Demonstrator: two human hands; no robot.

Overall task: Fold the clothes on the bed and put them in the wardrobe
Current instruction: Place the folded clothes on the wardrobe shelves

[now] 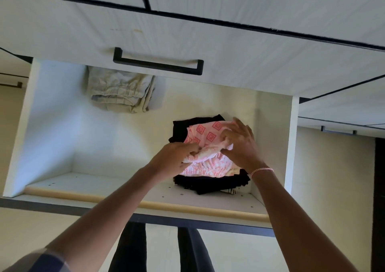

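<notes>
The white wardrobe shelf (104, 185) carries a stack of folded black clothes (210, 185).

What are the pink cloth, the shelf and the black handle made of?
The pink cloth: thin woven fabric, likely cotton, matte; it crumples and carries a printed square pattern. The shelf: probably laminated board, smooth white, with fitting holes and a pale edge strip. The handle: likely metal with matte black coating, though plastic is possible; a sharp-cornered bar.

One pink garment (208, 134), one black pile (208, 185), one beige garment (120, 90), three handles (158, 64)
</notes>
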